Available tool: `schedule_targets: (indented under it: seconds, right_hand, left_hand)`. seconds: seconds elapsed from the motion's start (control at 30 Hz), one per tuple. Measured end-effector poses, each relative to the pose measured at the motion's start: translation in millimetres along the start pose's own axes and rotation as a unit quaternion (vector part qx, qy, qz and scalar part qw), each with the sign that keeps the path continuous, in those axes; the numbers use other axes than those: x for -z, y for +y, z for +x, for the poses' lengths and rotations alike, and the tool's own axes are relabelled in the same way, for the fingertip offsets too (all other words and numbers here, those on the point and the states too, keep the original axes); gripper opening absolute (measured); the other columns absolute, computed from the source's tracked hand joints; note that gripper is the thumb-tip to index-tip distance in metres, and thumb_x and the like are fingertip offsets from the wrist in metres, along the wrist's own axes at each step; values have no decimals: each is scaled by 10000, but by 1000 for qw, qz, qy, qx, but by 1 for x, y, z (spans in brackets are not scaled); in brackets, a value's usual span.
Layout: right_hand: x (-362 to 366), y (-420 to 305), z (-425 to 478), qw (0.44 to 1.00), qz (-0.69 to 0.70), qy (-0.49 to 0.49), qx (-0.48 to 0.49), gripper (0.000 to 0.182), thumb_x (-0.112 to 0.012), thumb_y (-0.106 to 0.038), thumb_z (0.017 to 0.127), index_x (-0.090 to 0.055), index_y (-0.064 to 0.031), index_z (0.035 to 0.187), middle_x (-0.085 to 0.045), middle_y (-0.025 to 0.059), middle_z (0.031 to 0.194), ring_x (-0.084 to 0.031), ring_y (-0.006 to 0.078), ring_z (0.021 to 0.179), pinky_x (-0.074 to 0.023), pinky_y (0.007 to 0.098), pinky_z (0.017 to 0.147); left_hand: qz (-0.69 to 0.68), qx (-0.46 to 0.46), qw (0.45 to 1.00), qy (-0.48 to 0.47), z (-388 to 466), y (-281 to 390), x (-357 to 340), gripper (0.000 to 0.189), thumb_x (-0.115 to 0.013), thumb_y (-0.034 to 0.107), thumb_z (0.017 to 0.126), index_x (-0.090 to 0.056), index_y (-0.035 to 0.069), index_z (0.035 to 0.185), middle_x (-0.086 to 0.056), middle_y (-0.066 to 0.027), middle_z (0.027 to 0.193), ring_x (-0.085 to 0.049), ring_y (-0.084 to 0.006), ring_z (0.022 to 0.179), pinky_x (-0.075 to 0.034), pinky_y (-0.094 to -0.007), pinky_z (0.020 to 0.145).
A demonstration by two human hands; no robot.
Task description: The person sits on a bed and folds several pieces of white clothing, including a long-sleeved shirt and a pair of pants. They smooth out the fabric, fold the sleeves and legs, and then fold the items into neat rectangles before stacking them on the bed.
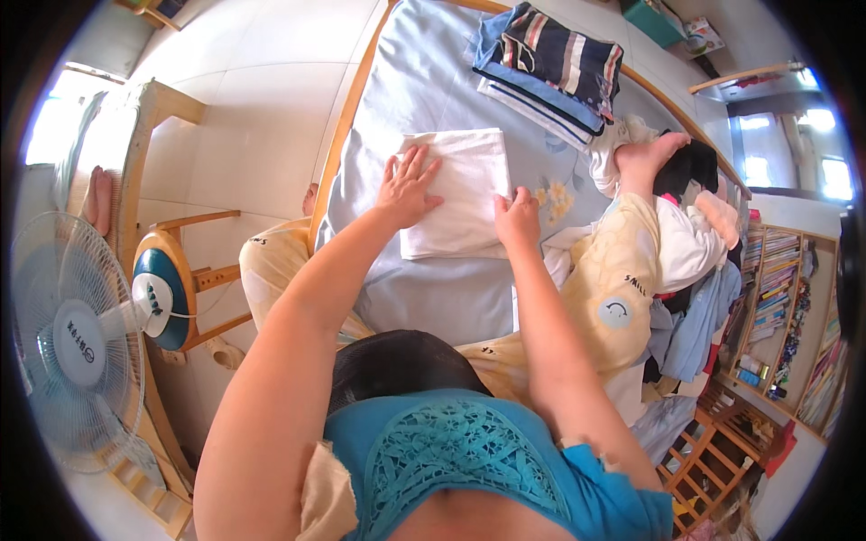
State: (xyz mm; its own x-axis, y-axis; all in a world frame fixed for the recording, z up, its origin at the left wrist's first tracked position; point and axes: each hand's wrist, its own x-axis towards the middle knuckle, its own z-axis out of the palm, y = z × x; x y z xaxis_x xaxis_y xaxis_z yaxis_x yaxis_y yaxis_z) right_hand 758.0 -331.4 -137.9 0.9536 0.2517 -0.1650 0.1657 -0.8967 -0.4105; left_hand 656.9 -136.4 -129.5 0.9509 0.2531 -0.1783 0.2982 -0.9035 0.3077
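Observation:
A folded white cloth garment (pixel 460 196) lies flat on the light blue bed sheet (pixel 426 81) in front of me. My left hand (pixel 408 188) rests palm down on its left part, fingers spread. At its right edge is my right hand (pixel 517 218), with the thumb and curled fingers close to the cloth; whether they pinch it is unclear. Beyond it, to the upper right, stands a stack of folded clothes (pixel 541 74), with a dark striped garment (pixel 561 51) on top and blue and white ones below.
Loose clothes (pixel 697 250) are heaped right of my bent leg (pixel 622 270). An electric fan (pixel 81 338) stands on a wooden stool (pixel 183 291) at left. A wooden bed rail (pixel 348 122) edges the sheet. Bookshelves (pixel 778 297) are at right. Another person's feet (pixel 99 196) show at far left.

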Motion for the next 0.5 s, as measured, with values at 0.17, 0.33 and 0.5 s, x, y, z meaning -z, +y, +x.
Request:
schedule_targets:
  seconds: [0.17,0.33,0.5]
  right_hand:
    - [9,19,15,967,154,-169,-110,575,-682,-426,736,-551,26,1067,-589,220,1067,-583,314,975,-467,395,790]
    - [25,6,7,819,452,-324,-144,473,-681,-228,797,-530,39,1157,-596,124,1117,-558,196,1016,-417,314,887]
    - [55,-34,6,829,435,-350,-20,444,-654,-167,808,-509,47,1168,-594,102,1092,-547,170,1001,-423,294,877]
  left_hand:
    - [-227,152,952,135,-25,-8,-17,782,-735,290,723,-335,36,1346,-306,-201,1372,-266,-308,1299,-239,-427,1062]
    - [-433,356,828,9,-34,7,8,623,-742,256,724,-458,-11,1210,-587,-105,1000,-568,-213,868,-472,-366,781]
    - [-612,352,700,-113,-18,-21,3,482,-709,145,748,-507,33,1171,-609,-76,1001,-587,-193,899,-482,-343,768]
